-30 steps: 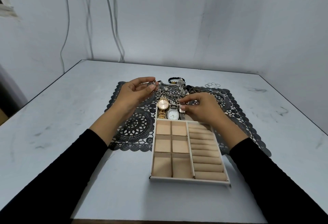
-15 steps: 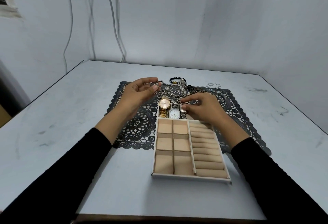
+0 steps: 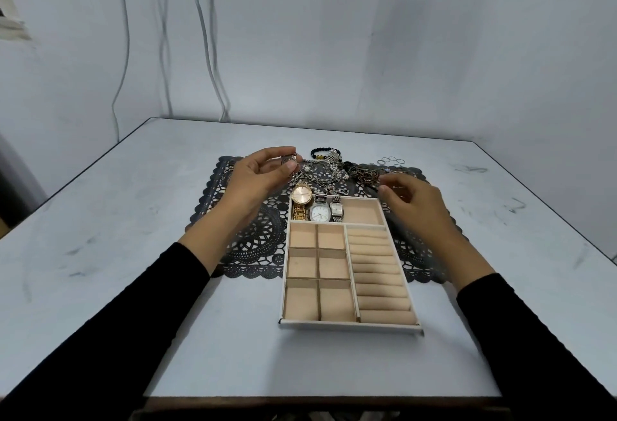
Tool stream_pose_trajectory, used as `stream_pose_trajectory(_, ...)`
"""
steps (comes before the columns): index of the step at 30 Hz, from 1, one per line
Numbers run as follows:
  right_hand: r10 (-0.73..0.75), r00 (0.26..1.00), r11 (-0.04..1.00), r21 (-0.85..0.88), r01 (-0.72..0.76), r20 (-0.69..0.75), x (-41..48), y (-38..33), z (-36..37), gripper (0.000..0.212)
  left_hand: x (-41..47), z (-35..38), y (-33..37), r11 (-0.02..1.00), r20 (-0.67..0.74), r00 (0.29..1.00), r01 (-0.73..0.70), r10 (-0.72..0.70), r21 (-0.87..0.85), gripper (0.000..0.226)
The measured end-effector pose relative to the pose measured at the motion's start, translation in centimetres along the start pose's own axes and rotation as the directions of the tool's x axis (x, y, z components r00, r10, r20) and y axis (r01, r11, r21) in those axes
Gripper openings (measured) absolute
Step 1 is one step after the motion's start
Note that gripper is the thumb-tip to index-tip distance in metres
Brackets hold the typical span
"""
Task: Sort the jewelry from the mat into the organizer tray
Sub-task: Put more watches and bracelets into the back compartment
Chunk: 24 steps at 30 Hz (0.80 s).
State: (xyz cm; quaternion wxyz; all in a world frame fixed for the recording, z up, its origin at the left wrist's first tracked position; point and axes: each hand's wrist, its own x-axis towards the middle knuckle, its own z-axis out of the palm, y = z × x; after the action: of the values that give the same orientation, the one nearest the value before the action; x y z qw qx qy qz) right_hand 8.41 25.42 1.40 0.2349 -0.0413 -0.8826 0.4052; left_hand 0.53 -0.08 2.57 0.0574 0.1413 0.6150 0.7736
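A beige organizer tray (image 3: 347,322) lies on the table, its far end over a black lace mat (image 3: 257,240). Three watches sit in the tray's top compartment: a gold watch (image 3: 302,194), a round silver watch (image 3: 319,212) and a small square watch (image 3: 336,209). A pile of jewelry (image 3: 325,172) lies on the mat behind the tray. My left hand (image 3: 257,173) is raised over the mat's left part and pinches a small round silver piece (image 3: 289,162). My right hand (image 3: 410,198) hovers by the tray's far right corner, fingers apart, holding nothing.
Thin silver rings (image 3: 391,160) lie on the grey table (image 3: 133,220) just past the mat's far right edge. A black bead bracelet (image 3: 320,152) lies at the mat's far edge. Cables (image 3: 207,53) hang down the wall behind the table.
My right hand has let go of the small square watch, which now lies in the tray's top compartment, and has moved right. My left hand holds its small piece in about the same place.
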Motion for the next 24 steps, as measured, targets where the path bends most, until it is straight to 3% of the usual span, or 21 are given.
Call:
stream_pose_trajectory(5,-0.044,0.999,0.976,-0.212,0.050,0.032,-0.8,1.9,-0.9,0.032,-0.1,0.5,-0.1,0.999,0.028,0.999,-0.030,0.030,0.014,0.026)
stream_pose_trajectory(13,0.022,0.993,0.909,-0.415,0.030,0.118,-2.4,3.3,-1.5,0.042,-0.8,2.6,-0.3,1.000,0.067,0.997,-0.024,0.023,0.020,0.028)
stream_pose_trajectory(24,0.060,0.986,0.891,-0.454,0.016,0.153,-2.8,3.6,-1.5,0.041,-1.3,6.3,-1.2,0.990,0.218,0.972,0.067,-0.094,0.127,0.020)
